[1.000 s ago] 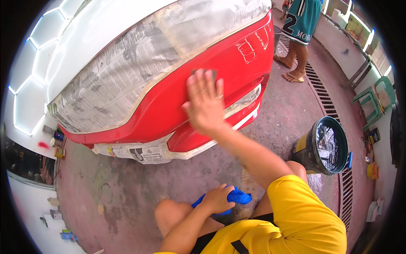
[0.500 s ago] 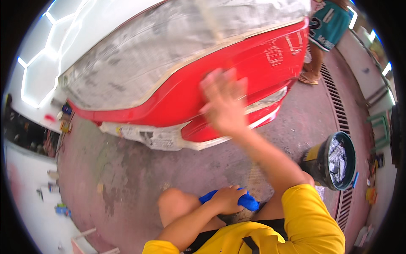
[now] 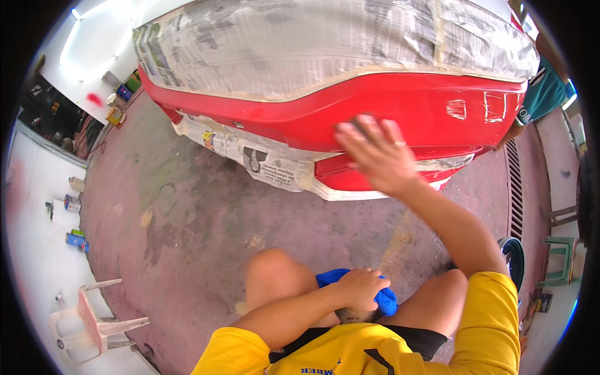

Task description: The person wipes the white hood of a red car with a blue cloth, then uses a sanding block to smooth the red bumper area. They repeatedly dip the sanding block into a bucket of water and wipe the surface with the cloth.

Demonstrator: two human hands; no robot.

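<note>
The red bumper (image 3: 300,119) of a vehicle curves across the upper view, glossy with several pale reflections at its right. My right hand (image 3: 381,159) reaches out to it, slightly blurred, with long fingers laid over the surface. Something small and dark (image 3: 359,125) shows under and between those fingers; its kind is hidden. Low over my lap, my left hand (image 3: 361,289) is closed around a crumpled blue cloth (image 3: 386,302). Newspaper masking (image 3: 281,53) covers the bodywork above the bumper, and more masking paper (image 3: 269,162) hangs along its lower edge.
A dark bucket (image 3: 514,259) stands at my right, partly behind my arm, near a floor grate (image 3: 515,187). Beyond it is a green stool (image 3: 557,259). A white plastic chair (image 3: 94,319) is at the lower left. Another person (image 3: 544,94) stands at the bumper's right end.
The view has swung, so the bumper sits further right and more masking shows. My right hand is still at the bumper. The left hand keeps the blue cloth.
</note>
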